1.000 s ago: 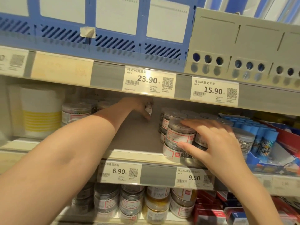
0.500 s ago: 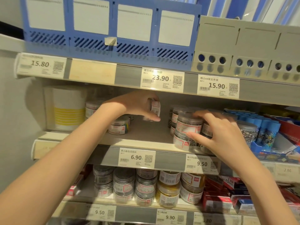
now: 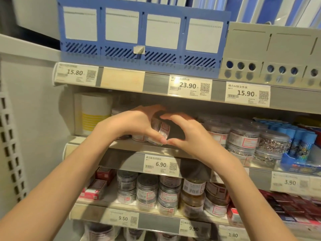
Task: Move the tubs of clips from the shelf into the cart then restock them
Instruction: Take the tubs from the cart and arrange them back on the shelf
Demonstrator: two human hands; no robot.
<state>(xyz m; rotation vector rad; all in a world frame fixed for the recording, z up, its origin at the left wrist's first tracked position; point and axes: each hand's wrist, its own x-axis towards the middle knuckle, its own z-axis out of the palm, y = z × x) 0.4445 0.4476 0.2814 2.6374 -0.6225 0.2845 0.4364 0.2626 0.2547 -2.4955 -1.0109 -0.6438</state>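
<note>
Tub (image 3: 160, 131), likely light, rigid, slick: left hand (image 3: 137, 124) grips its sides; right hand (image 3: 189, 136) curls around, grasp unclear.

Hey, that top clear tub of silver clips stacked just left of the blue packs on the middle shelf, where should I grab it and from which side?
Grip the top tub of silver clips round its curved side wall, coming straight in from the open shelf front. Its round wall suits a thumb-and-fingers wrap, and it sits upright on another tub, so lifting it probably won't disturb much. Neighbours crowd both sides.
</note>
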